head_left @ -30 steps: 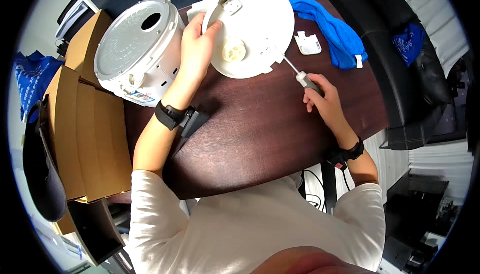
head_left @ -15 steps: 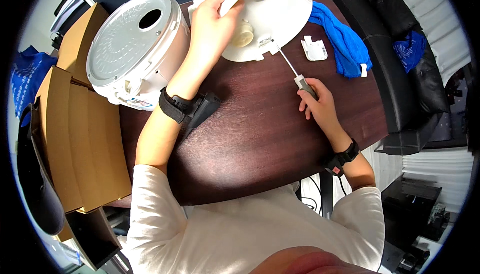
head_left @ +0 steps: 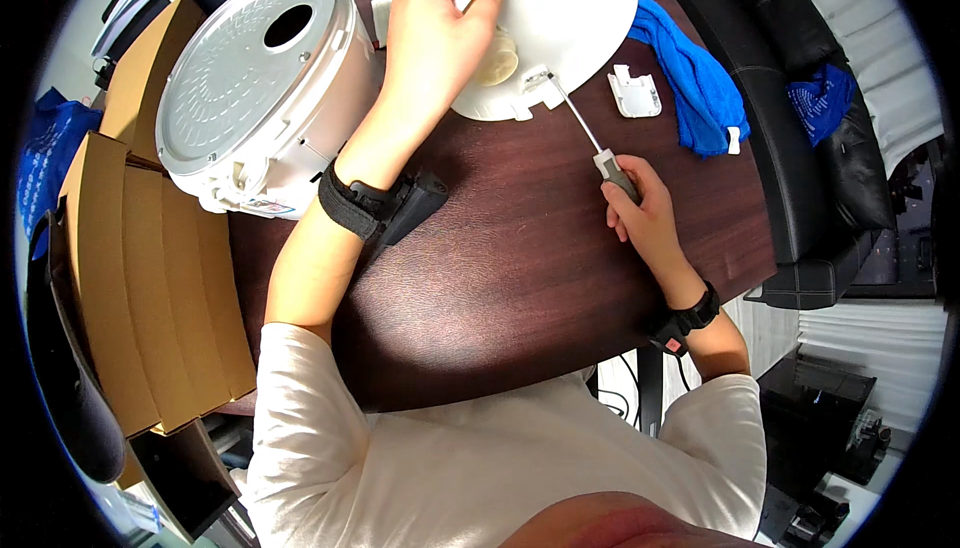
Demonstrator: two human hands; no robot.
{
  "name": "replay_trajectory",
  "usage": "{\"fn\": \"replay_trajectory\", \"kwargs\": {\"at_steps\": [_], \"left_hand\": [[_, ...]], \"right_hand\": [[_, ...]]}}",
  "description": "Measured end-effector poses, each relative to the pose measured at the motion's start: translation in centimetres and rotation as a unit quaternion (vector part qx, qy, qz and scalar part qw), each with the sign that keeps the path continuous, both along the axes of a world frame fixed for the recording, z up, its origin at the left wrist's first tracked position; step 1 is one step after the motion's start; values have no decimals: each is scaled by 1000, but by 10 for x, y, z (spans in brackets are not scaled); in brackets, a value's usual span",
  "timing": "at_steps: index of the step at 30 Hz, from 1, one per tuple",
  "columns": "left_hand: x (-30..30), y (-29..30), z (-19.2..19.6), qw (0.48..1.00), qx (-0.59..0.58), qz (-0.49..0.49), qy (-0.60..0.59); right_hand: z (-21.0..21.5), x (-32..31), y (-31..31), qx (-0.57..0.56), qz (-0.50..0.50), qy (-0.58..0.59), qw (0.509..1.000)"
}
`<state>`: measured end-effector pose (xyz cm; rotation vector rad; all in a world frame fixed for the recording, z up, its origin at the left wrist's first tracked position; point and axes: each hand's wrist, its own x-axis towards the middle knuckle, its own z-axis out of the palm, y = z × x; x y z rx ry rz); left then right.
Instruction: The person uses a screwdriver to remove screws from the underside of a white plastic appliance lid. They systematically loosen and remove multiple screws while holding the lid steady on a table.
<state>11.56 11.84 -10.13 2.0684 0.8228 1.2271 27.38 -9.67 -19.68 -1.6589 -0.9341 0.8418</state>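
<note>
My left hand (head_left: 445, 33) grips the edge of a round white plastic cover (head_left: 575, 23), which is tilted up with its hollow inner side showing. Inside the cover sits a cream-coloured round part (head_left: 497, 60). A screwdriver (head_left: 612, 170) with a white and grey handle is held in my right hand (head_left: 645, 203), fingers closed around it. Its tip reaches a small fitting near the cover's lower edge; whether it sits in a screw is too small to tell. Left of my left hand stands a white rice cooker (head_left: 345, 88) with a grey metal inner lid (head_left: 235, 73).
A small white plastic piece (head_left: 635, 95) lies on the dark wooden table (head_left: 520, 278), right of the cover. Beside it is a blue cloth (head_left: 695, 88). Cardboard boxes (head_left: 150, 288) line the table's left side. A black sofa (head_left: 790, 138) stands to the right.
The view has shifted slightly. The cover sits a little further right in the picture, and the screwdriver tip stays at the same fitting. Both hands keep their hold.
</note>
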Motion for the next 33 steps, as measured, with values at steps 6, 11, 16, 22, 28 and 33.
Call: {"fn": "replay_trajectory", "kwargs": {"at_steps": [6,11,16,22,28,33], "left_hand": [[1,1,-2,1000,4,6,9],[1,0,-2,1000,15,19,11],[1,-4,-2,999,14,37,17],[0,-5,-1,999,19,40,27],[-1,1,-5,998,28,45,24],[-1,1,-5,998,30,51,23]], "right_hand": [[1,-1,1,-3,11,2,1000],[1,-5,3,-5,20,22,1000],[2,-10,6,-8,46,26,999],[11,-9,12,2,60,-210,976],[10,-10,15,36,38,-319,946],[5,-1,17,1,-21,-69,997]]}}
